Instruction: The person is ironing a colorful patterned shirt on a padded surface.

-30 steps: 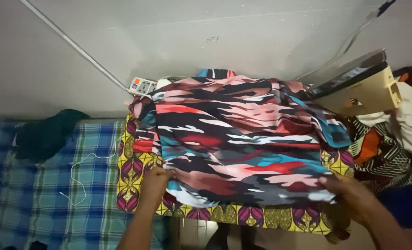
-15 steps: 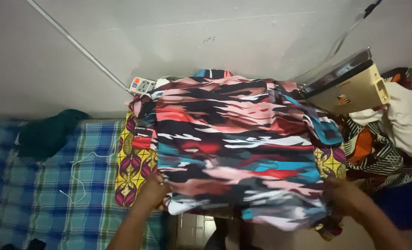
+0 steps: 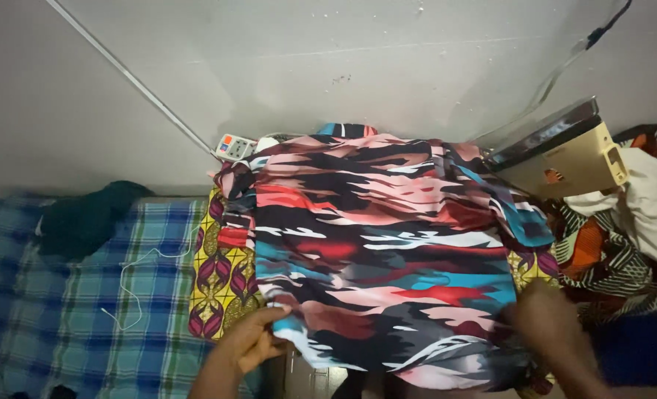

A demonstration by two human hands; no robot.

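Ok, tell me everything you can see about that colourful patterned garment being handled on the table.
The garment is thin, soft-looking fabric printed in wavy streaks of black, pink, red, teal and white. It lies spread flat, slightly rumpled, over a yellow and purple patterned cloth, its near edge hanging over the front. The left hand pinches its near left corner; the right hand holds the near right edge. Its far right side reaches an upended iron, and its far left corner lies beside a power strip.

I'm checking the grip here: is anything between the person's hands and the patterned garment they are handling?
Nothing visible. The left hand pinches the near left corner of the multicoloured garment directly, and the right hand grips its near right edge. The iron stands apart at the far right, clear of both hands.
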